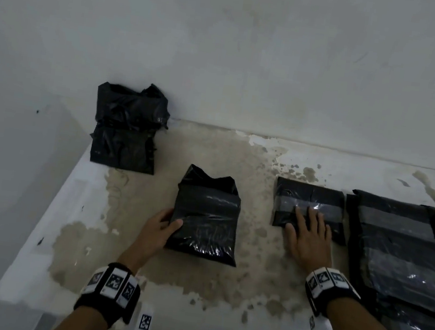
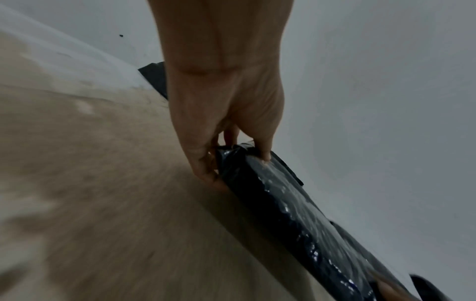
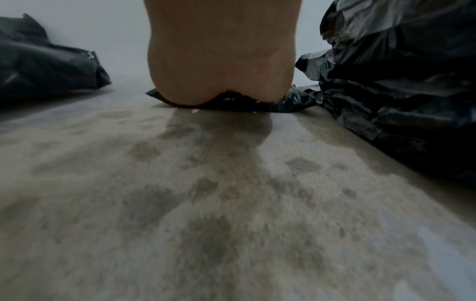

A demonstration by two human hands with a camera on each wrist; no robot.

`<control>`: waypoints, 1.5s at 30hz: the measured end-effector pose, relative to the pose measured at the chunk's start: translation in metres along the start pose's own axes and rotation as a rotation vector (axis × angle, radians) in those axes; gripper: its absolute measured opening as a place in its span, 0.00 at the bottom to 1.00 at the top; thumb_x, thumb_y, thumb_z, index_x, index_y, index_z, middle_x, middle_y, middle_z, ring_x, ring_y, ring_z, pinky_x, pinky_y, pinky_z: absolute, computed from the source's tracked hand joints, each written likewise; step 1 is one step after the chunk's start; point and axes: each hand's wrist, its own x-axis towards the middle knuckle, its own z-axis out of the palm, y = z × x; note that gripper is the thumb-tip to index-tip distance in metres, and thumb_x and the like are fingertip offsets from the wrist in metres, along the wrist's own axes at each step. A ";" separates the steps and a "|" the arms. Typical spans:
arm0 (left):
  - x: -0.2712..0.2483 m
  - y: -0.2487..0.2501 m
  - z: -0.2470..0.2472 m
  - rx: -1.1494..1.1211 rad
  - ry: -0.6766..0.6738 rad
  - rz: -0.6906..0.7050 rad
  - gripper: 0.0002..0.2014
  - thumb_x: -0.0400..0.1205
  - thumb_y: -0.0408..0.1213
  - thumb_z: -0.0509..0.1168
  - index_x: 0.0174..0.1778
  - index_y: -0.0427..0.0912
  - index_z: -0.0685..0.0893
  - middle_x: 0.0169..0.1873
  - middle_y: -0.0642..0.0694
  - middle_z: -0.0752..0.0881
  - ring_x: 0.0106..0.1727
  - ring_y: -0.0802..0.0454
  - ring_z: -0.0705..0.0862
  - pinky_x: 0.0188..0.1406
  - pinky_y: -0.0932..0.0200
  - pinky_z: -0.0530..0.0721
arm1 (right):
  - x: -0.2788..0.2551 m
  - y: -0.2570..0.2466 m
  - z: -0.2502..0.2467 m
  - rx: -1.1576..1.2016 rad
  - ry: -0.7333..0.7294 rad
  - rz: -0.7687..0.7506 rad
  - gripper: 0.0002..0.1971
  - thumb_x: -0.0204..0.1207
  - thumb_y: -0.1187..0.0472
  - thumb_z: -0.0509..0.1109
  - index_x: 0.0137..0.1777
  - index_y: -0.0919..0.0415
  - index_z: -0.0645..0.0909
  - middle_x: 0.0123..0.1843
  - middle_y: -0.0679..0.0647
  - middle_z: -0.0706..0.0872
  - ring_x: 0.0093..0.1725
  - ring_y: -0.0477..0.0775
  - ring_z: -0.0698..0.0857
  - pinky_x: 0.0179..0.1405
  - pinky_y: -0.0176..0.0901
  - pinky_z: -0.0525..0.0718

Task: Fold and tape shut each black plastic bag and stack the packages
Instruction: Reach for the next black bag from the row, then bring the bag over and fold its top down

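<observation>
A filled black plastic bag (image 1: 205,216) with its open mouth toward the wall lies at the middle of the worn table. My left hand (image 1: 161,225) grips its left edge, thumb on top and fingers under it; the left wrist view shows the same bag (image 2: 280,205) pinched at its corner by this left hand (image 2: 224,158). To the right lies a small taped package (image 1: 308,201) with a grey tape band. My right hand (image 1: 308,232) rests flat on it, fingers straight; the right wrist view shows only the palm heel (image 3: 221,61) on that package (image 3: 291,101).
A larger pile of taped packages (image 1: 404,253) fills the right side of the table, beside my right hand. Two untaped bags (image 1: 127,125) are stacked at the back left against the wall. The table's left edge (image 1: 45,225) drops off.
</observation>
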 end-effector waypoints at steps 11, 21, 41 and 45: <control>-0.093 -0.083 0.028 0.255 0.018 0.012 0.27 0.87 0.51 0.65 0.81 0.46 0.72 0.71 0.47 0.76 0.72 0.49 0.76 0.73 0.48 0.77 | -0.022 -0.055 -0.024 0.311 -0.061 -0.279 0.28 0.89 0.42 0.58 0.86 0.48 0.65 0.78 0.62 0.75 0.75 0.67 0.74 0.72 0.64 0.74; -0.085 -0.086 0.014 0.178 -0.066 0.019 0.34 0.76 0.64 0.69 0.75 0.52 0.76 0.67 0.46 0.79 0.67 0.51 0.82 0.69 0.43 0.82 | -0.034 -0.138 -0.004 0.373 -0.138 -0.324 0.14 0.84 0.61 0.68 0.68 0.53 0.81 0.57 0.56 0.89 0.56 0.59 0.87 0.50 0.44 0.79; -0.022 -0.028 -0.009 0.302 -0.187 0.146 0.28 0.84 0.41 0.72 0.79 0.43 0.72 0.70 0.45 0.80 0.69 0.48 0.79 0.63 0.63 0.74 | -0.064 -0.180 -0.014 0.715 -0.139 -0.160 0.09 0.84 0.59 0.72 0.58 0.51 0.74 0.50 0.48 0.84 0.39 0.48 0.84 0.36 0.31 0.82; -0.002 -0.019 -0.018 0.249 -0.083 0.167 0.18 0.84 0.32 0.70 0.70 0.40 0.79 0.62 0.43 0.85 0.63 0.47 0.83 0.62 0.60 0.77 | -0.071 -0.173 -0.018 0.612 -0.252 -0.254 0.15 0.83 0.59 0.72 0.62 0.50 0.70 0.51 0.51 0.87 0.43 0.56 0.88 0.44 0.46 0.88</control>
